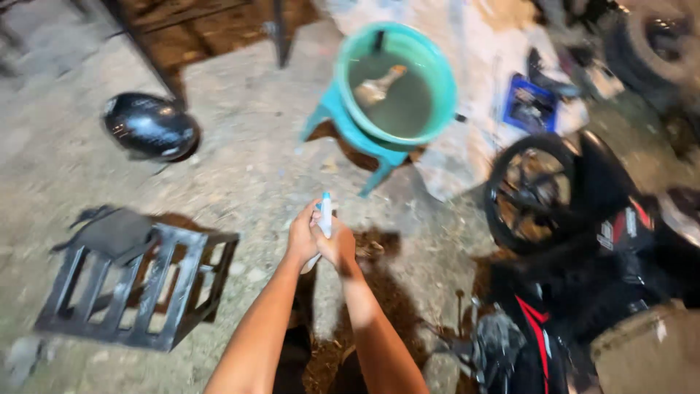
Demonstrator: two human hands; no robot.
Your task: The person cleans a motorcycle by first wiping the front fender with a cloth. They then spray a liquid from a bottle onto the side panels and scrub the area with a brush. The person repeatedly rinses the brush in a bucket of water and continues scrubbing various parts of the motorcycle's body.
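White-and-blue small tube (325, 215) clasped in both hands, just below the teal basin (399, 82).
Left hand (302, 235) and right hand (337, 244) both curl closed round it, touching; black helmet (149, 125) far left of basin, motorcycle wheel (534, 191) lower right.

I see a small white tube with a blue tip (324, 217), upright at centre frame, its lower part hidden in my clasped grip.
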